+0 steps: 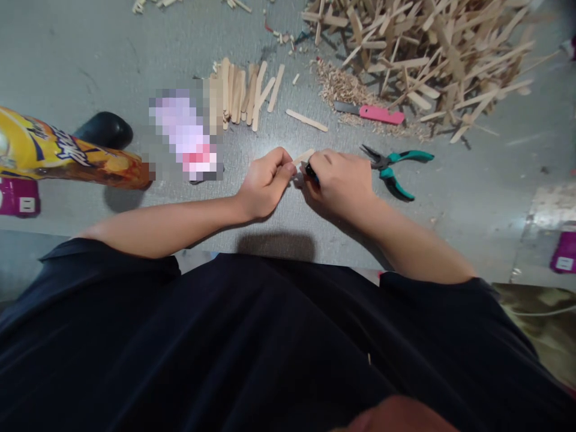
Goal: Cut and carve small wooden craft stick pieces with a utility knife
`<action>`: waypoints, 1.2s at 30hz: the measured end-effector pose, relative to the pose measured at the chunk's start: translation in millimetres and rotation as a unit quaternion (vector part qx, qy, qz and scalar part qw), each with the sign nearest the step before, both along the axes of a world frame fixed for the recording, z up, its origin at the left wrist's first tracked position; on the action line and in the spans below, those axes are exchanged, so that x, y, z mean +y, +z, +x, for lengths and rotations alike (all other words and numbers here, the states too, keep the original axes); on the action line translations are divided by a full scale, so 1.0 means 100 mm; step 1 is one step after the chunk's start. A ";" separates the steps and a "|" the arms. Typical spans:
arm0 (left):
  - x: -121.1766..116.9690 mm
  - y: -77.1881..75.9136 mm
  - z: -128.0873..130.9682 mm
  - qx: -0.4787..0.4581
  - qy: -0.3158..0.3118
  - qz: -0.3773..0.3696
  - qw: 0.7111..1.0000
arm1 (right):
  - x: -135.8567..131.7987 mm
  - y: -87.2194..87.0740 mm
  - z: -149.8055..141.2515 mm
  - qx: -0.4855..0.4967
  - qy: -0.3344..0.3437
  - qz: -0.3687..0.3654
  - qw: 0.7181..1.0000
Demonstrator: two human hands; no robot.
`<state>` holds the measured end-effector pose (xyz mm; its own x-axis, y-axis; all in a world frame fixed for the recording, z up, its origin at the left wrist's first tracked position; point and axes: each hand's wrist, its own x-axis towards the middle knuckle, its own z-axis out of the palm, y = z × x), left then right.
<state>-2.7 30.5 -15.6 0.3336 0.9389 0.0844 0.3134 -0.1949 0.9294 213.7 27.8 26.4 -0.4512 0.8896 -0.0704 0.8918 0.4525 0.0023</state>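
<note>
My left hand [267, 183] is closed in a pinch on one end of a wooden craft stick [303, 157]. The stick slants up to the right, and its far end meets the fingers of my right hand [337, 180]. That hand is closed around a small black tool [310, 173], mostly hidden by the fingers, so its kind does not show. Just right of it lie needle-nose pliers [382, 162] with green and black handles, jaws apart. Above, a pink-handled knife [381, 114] rests by a heap of wood shavings [344, 84].
A large pile of craft sticks [432, 48] covers the back right. Several sticks [238, 93] lie in a row behind my hands, with a single stick [306, 120] nearby. At left are a blurred phone [186, 132], a yellow bottle-shaped package [67, 147] and a black object [105, 129].
</note>
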 end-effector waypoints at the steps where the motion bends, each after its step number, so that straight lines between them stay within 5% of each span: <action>1: 0.00 0.00 0.00 0.001 0.000 0.002 1.000 | 0.00 -0.01 0.00 -0.001 0.003 -0.002 1.000; 13: -0.01 -0.11 0.02 0.011 -0.003 0.056 0.998 | 0.05 -0.03 -0.06 0.012 -0.043 -0.040 0.998; 21: 0.00 -0.02 0.04 0.044 0.024 0.004 0.999 | 0.10 -0.07 -0.06 0.053 -0.065 0.001 0.996; 28: -0.09 0.00 0.02 0.055 -0.031 -0.015 0.998 | 0.37 0.07 0.16 0.027 -0.233 0.067 0.970; 36: 0.09 -0.05 -0.01 0.089 0.020 0.027 0.995 | 0.16 0.17 0.23 0.201 -0.130 -0.014 0.971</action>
